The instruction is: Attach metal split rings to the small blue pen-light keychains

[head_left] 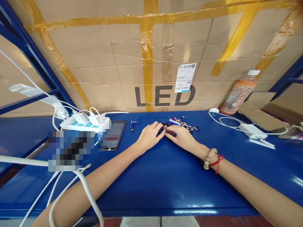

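Observation:
My left hand (149,136) and my right hand (181,136) meet over the middle of the blue tabletop. Their thumbs and fingertips pinch together around a small shiny silvery piece (165,127), mostly covered by the fingers. What kind of part it is cannot be made out. Just behind my right hand lies a loose pile of small blue, black and silvery metal parts (184,124), some of them ring-shaped or clip-like. Left of my left hand rests a small blue cylindrical piece with a clip-like blue part (132,125).
A white power strip (81,125) with plugs and a dark phone (111,142) lie at left, and white cables (86,186) cross over my left forearm. A large cardboard box (104,69) stands behind. At right are a bottle (239,94), a charger (253,128) and cardboard (262,115).

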Demonstrator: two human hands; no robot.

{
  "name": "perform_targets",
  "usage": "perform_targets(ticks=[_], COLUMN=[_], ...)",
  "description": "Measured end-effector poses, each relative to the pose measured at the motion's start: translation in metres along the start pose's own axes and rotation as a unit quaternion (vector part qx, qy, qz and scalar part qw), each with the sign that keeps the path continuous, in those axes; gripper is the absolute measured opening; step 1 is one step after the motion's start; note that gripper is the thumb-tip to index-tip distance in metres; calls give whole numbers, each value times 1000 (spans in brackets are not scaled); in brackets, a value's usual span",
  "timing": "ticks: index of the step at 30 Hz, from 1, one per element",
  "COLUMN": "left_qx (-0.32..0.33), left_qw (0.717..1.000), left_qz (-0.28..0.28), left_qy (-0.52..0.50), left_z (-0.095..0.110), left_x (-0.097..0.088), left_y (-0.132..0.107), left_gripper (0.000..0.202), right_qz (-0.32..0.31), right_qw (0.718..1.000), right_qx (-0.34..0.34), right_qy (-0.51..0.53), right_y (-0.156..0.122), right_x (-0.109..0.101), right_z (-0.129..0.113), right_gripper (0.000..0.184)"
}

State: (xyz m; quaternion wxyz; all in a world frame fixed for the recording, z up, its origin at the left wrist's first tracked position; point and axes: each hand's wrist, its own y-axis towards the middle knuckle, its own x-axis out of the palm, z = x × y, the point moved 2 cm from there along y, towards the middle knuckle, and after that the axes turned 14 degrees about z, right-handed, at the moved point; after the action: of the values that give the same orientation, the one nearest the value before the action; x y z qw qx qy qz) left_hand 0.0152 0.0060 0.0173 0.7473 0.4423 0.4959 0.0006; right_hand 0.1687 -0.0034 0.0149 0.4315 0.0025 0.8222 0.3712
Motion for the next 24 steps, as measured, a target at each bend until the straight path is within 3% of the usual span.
perform_targets(ticks=[4,10,14,19,24], left_qx=[-16,-10,-13,-12,-3], left_qw=[1000,1000,1000,999,999], left_qz=[12,28,22,28,42], left_qy=[12,0,-11,-20,-28], left_z=[1,0,1,2,2], left_x=[2,4,2,1,3], left_y=[0,0,0,0,0], left_gripper=[11,9,14,13,13], right_qz=[17,74,28,-31,-17], right_qw=[993,968,976,985,982], right_qx=[-65,61,59,31,27], right_qy=[-97,-233,-206,-164,-185], right_y=[2,10,8,3,4], right_x=[-7,-26,-24,-11,-13], right_z=[3,37,59,68,72], right_gripper=[20,32,36,46,44])
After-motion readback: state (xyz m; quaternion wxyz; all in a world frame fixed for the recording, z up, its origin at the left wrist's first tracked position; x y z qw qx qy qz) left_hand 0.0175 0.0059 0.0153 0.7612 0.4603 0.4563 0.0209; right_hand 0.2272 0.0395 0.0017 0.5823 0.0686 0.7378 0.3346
